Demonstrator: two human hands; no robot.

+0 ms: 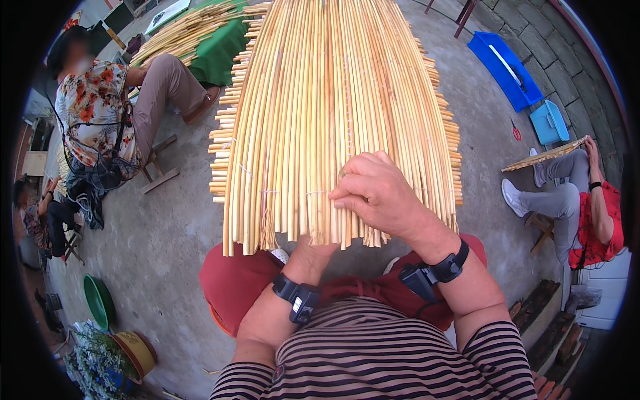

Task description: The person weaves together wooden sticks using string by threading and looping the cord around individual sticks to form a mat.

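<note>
Striped sleeves are reaching forward; the right hand is curling over the near end of the reed mat, its grip clenched on a few stalks, likely to steady them. Left hand is going under the mat's edge, grip hidden, so I cannot tell. Mat is resting across red-trousered knees. Beyond, a blue tray is holding a long tool, and a green basin is sitting on the floor
</note>
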